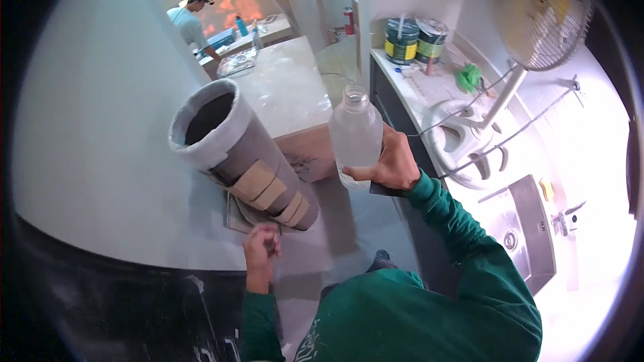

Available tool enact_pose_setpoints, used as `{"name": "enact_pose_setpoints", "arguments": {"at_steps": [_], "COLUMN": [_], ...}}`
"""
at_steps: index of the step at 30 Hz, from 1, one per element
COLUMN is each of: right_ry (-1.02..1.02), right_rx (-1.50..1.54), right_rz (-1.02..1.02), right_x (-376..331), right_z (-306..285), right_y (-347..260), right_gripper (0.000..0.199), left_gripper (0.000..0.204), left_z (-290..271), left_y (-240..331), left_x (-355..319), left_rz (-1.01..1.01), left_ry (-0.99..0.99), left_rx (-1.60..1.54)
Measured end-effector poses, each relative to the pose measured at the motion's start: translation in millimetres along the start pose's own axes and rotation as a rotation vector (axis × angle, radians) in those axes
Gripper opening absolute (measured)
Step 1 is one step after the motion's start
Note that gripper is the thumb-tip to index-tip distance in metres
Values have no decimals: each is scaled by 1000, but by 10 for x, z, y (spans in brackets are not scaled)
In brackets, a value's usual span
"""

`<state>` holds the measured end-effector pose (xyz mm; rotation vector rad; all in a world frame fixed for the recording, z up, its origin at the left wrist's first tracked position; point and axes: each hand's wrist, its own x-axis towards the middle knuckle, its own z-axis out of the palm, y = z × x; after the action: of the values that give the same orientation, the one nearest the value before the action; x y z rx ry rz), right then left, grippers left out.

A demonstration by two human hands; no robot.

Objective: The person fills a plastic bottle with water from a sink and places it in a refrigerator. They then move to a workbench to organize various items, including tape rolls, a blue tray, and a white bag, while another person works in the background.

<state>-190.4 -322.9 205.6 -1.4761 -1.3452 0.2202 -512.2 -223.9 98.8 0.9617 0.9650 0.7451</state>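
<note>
My right hand (396, 164) is wrapped round a clear plastic bottle (355, 134), which stands nearly upright with its uncapped neck at the top. Clear liquid seems to sit low in it. Lower and to the left, my left hand (261, 251) is closed, its fingers curled in; what they hold, if anything, is hidden. Just beyond that hand leans a tall grey cylinder (268, 157) with a thick white rim and a dark hollow inside. Brown strips (258, 184) are wrapped round its side. The left hand is close to its base; whether they touch I cannot tell.
On the right, a counter (429, 84) carries paint cans (401, 40), a green crumpled bag (469, 77) and a standing fan (537, 20). Its cables hang nearby. A sink (516, 228) is closer. Behind are a white-topped table (288, 80) and another person (194, 23).
</note>
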Motion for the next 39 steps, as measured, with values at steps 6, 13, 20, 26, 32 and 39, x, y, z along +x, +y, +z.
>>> {"name": "enact_pose_setpoints", "arguments": {"at_steps": [6,13,20,26,32,39], "right_ry": [-31,84,231,327,432,428], "right_rx": [23,-47,-213,-246,-307,-450], "right_rz": [81,182,329,410,422,563], "right_x": [-283,-815,-1348,-1575,-1707,-1848], "right_z": [-537,-1000,-1143,-1052,-792,-521], "right_y": [285,535,543,368,267,124], "right_gripper": [79,75,78,80,76,73], "left_gripper": [25,60,55,49,57,58], "left_z": [1780,2918,3484,3506,3335,3158], "left_y": [643,396,-77,-104,20,-20], "left_x": [213,333,244,157,278,325], "left_rz": [451,745,631,653,650,651], "left_ry": [-392,-685,-888,-1017,-1314,-1381], "left_rx": [287,613,546,571,617,699]}}
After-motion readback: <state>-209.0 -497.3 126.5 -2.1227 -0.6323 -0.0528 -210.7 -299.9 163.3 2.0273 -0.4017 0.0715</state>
